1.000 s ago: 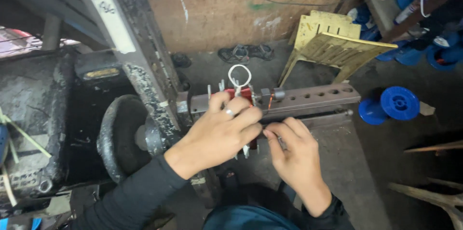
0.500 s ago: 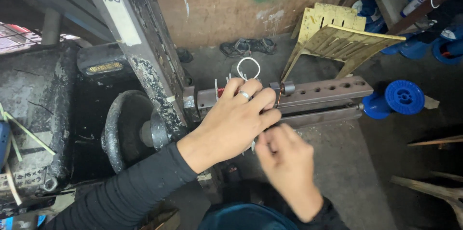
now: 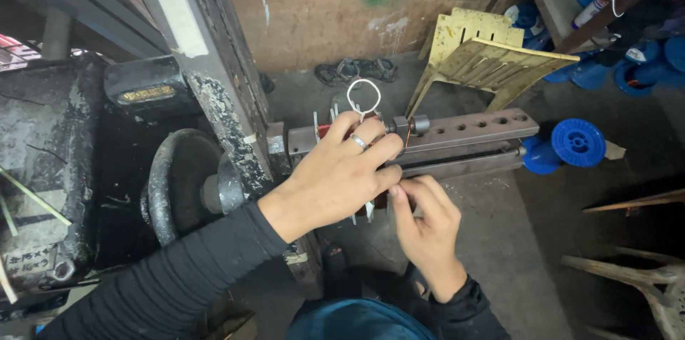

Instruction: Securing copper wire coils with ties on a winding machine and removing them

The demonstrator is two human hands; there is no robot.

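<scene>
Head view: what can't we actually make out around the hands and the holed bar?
- Reddish piece on the holed metal bar: mostly covered by the left hand; its shape is unclear.
- Right hand: fingertips tucked under the left hand, so its grip is unseen.
- White wire loop: its lower end disappears behind the left fingers.
- Blue spool: partly behind the bar's end.

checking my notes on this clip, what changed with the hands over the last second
The left hand slid further over the red-wound part on the perforated metal bar, now hiding it. The right hand stayed just below the bar, fingers pinched at its lower edge. The white wire loop, the bar and the blue spool kept their places.
</scene>
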